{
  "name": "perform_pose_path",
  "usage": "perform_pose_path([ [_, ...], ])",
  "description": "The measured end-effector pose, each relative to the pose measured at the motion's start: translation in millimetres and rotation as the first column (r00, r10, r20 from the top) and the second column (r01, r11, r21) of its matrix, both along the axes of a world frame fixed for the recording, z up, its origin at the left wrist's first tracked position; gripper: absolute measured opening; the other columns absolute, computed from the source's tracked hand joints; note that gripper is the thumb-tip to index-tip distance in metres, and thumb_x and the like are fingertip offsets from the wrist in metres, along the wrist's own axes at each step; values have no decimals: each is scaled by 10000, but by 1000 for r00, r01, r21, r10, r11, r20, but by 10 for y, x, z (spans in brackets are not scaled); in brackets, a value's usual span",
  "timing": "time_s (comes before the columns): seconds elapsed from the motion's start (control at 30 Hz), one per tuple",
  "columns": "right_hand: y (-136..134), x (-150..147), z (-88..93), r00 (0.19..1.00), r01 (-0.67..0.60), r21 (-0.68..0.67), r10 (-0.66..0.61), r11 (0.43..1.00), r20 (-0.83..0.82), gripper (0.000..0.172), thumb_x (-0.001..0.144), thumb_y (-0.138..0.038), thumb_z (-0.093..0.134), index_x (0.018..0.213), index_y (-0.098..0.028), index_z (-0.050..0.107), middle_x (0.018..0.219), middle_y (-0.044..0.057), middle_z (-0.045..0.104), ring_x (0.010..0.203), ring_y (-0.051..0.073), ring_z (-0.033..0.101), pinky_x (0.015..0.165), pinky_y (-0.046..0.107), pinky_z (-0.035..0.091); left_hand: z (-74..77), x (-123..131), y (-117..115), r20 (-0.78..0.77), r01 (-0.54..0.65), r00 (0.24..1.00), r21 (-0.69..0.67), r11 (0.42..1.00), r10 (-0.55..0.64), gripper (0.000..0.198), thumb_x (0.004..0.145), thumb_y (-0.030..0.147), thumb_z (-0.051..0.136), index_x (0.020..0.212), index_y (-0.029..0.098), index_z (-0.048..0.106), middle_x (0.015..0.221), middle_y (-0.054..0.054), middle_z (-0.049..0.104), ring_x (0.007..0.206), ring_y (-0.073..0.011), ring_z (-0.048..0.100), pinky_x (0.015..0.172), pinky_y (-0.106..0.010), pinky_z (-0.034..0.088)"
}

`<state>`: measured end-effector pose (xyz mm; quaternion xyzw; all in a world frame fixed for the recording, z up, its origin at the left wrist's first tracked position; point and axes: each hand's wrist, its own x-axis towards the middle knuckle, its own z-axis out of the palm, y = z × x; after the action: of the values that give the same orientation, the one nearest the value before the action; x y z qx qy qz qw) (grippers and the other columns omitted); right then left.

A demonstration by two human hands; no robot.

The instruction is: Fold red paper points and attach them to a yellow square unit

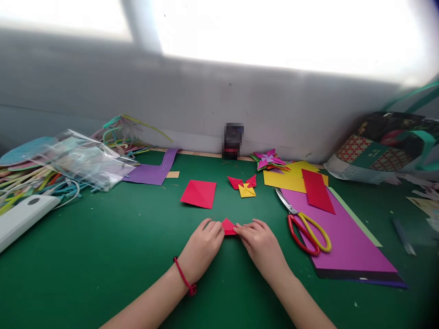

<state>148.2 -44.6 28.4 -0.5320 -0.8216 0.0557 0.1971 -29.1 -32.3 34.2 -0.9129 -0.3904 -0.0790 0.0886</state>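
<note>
A small red folded paper [228, 226] lies on the green table between my hands, its pointed top facing away from me. My left hand [203, 246], with a red cord bracelet at the wrist, pinches the left end. On the opposite end, the fingers of my right hand [259, 243] press and grip the paper. Part of the paper is hidden under my fingertips. Just beyond lies a creased red paper square [199, 193]. To its right sit a folded red piece [236, 183] and a folded yellow piece [247, 190], touching or overlapping.
Red-and-yellow-handled scissors [305, 226] rest partly on a purple paper stack [350, 242] at right. Behind are yellow paper [284, 179], a red strip [317, 189] and folded stars [269, 160]. At left lie a plastic bag [99, 160], a white device [27, 217] and purple paper [147, 173].
</note>
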Motion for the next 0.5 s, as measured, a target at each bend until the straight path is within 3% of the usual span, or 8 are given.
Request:
perform_pose_path([
  [0.07, 19, 9, 21, 994, 29, 61, -22, 998, -103, 276, 859, -129, 390, 1005, -224, 604, 952, 22, 660, 904, 163, 570, 935, 383, 344, -9, -1, 54, 123, -30, 992, -75, 997, 39, 262, 820, 40, 327, 871, 148, 561, 802, -41, 555, 768, -165, 533, 755, -316, 419],
  [0.13, 37, 3, 62, 958, 147, 113, -113, 983, -263, 292, 848, -209, 434, 1123, -230, 532, 1102, 52, 590, 1024, 198, 514, 928, 392, 352, -4, 15, 107, 353, -106, 918, -225, 969, 182, 229, 843, 124, 345, 822, 165, 570, 754, -35, 560, 703, -162, 535, 654, -292, 431],
  [0.2, 68, -17, 115, 843, 325, 62, -260, 944, -470, 429, 821, -299, 479, 1239, -236, 409, 1211, 78, 501, 1078, 231, 472, 875, 387, 399, 16, 54, 159, 600, -107, 700, -448, 888, 387, 186, 837, 220, 399, 800, 175, 576, 769, -32, 584, 700, -155, 551, 635, -271, 439],
  [0.27, 118, -50, 149, 648, 420, -115, -387, 900, -656, 479, 800, -375, 491, 1249, -245, 385, 1188, 88, 509, 1005, 234, 520, 753, 348, 468, 39, 113, 203, 699, 58, 418, -658, 751, 580, 185, 797, 313, 471, 775, 165, 580, 746, -32, 609, 696, -156, 572, 626, -255, 457],
  [0.3, 149, -70, 150, 562, 375, -211, -403, 903, -723, 445, 800, -404, 477, 1208, -230, 435, 1124, 91, 552, 946, 227, 550, 699, 324, 483, 46, 145, 219, 698, 168, 284, -711, 683, 657, 202, 767, 346, 511, 778, 156, 579, 739, -33, 615, 703, -161, 580, 635, -256, 466],
  [0.37, 212, -114, 113, 451, 158, -389, -417, 907, -789, 400, 797, -453, 447, 1050, -167, 563, 874, 97, 636, 772, 213, 593, 589, 290, 485, 37, 204, 237, 665, 355, 106, -719, 597, 739, 232, 726, 358, 564, 807, 141, 574, 760, -41, 623, 738, -170, 588, 672, -271, 479],
  [0.43, 266, -157, 36, 390, 61, -451, -437, 891, -811, 370, 755, -469, 501, 876, -142, 625, 710, 72, 626, 659, 190, 577, 524, 259, 454, -3, 248, 239, 641, 475, 44, -688, 548, 766, 255, 708, 335, 592, 860, 131, 575, 841, -63, 630, 801, -184, 590, 706, -287, 484],
  [0.5, 305, -187, -53, 351, 3, -447, -420, 894, -837, 311, 706, -443, 577, 805, -153, 627, 720, 52, 620, 655, 177, 561, 527, 246, 438, -61, 271, 233, 632, 531, 48, -672, 516, 774, 314, 691, 300, 619, 953, 135, 570, 934, -83, 629, 878, -201, 581, 735, -291, 481],
])
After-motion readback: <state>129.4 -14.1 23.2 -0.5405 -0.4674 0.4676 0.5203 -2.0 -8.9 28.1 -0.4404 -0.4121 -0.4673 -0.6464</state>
